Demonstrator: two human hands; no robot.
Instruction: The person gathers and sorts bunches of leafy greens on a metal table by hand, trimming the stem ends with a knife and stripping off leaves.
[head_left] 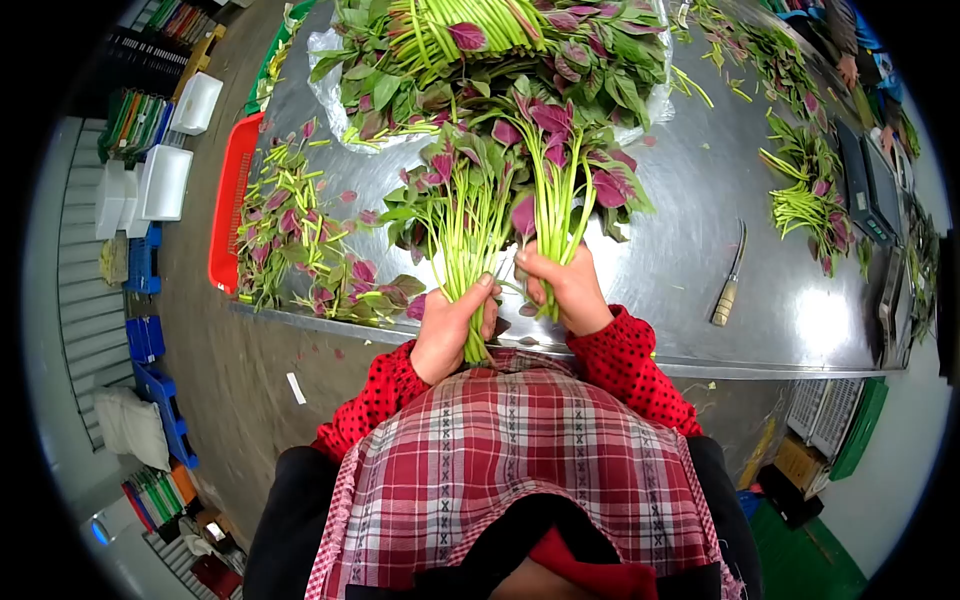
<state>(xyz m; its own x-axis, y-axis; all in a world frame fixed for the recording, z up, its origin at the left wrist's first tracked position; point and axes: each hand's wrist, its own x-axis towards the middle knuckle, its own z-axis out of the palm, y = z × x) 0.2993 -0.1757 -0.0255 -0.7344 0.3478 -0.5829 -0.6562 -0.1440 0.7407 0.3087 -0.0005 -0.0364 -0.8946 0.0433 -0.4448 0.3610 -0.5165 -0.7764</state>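
Slender-stemmed bunches (463, 220): your left hand (450, 328) and right hand (572, 288), fingers curled, each pinch one at the glossy metal table (690, 240); left of it, red crate (233, 205); below, grey floor (270, 365).

Two leafy purple-green bunches (467, 217) abreast

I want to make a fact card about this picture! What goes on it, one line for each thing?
Left hand: gripping the thick bunch by its stems
Right hand: gripping the thin bunch by its stems
Leaves: green and purple
Pile: more leafy stems, on clear plastic beyond the hands
Knife: lying on the metal table, right of the right hand, handle nearer the person
Crate: red, at the table's left side
Sleeves: red with black dots
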